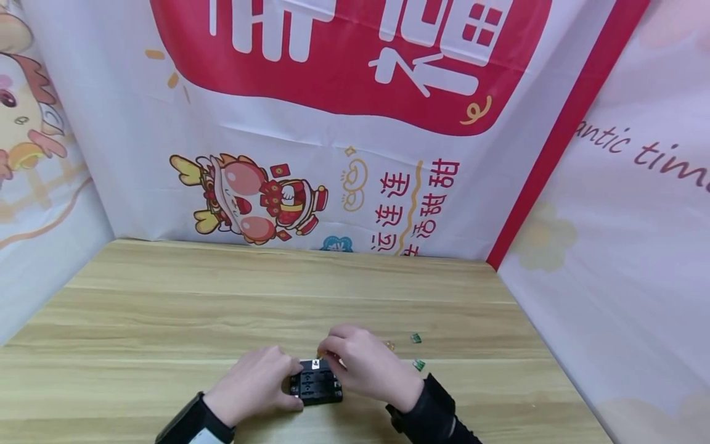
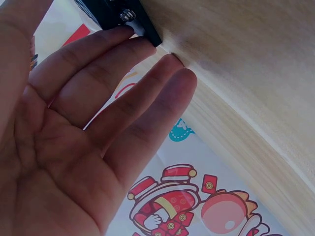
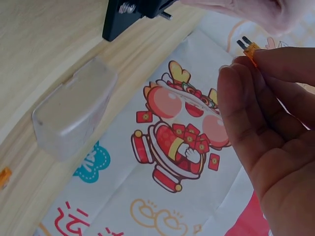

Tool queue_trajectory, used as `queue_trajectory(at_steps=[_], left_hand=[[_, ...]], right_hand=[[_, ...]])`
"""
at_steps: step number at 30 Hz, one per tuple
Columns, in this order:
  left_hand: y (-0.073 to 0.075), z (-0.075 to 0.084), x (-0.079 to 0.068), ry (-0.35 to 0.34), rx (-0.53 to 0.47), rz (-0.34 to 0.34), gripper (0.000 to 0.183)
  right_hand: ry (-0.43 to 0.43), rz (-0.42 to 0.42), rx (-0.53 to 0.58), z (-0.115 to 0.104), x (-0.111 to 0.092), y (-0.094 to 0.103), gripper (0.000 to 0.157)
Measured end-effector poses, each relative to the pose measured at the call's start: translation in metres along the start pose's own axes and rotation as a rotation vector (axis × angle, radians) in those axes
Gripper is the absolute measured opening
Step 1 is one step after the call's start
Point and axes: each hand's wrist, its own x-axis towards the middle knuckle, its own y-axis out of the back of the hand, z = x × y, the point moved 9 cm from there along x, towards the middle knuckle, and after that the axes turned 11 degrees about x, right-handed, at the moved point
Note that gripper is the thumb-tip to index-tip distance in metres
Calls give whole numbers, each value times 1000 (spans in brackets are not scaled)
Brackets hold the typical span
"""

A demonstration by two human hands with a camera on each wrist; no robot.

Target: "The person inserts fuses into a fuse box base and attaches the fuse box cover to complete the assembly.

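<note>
On the wooden table, my left hand grips the left side of a black fuse block, with the thumb near its front edge and fingers at its back. Metal terminals and screws show on the block's sides. My right hand pinches a small orange blade fuse between thumb and fingertips, its two prongs pointing away from the fingers. In the head view this fuse is over the block's back edge, partly covered by the fingers. The left wrist view shows the fingertips at the block's edge.
Right of my right hand lie two green blade fuses, one farther back and one nearer. Another orange fuse lies beside them. A clear plastic cover rests on the table beyond the block. A printed cloth hangs behind the table.
</note>
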Motion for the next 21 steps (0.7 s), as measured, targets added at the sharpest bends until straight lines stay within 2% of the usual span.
queue_trajectory(at_steps=[11, 21], left_hand=[[-2, -1, -1, -1, -24, -14, 27], [-2, -1, 0, -2, -7, 1, 27]], right_hand=[[-60, -121, -47, 2, 6, -24, 7], [-103, -177, -61, 4, 7, -34, 7]])
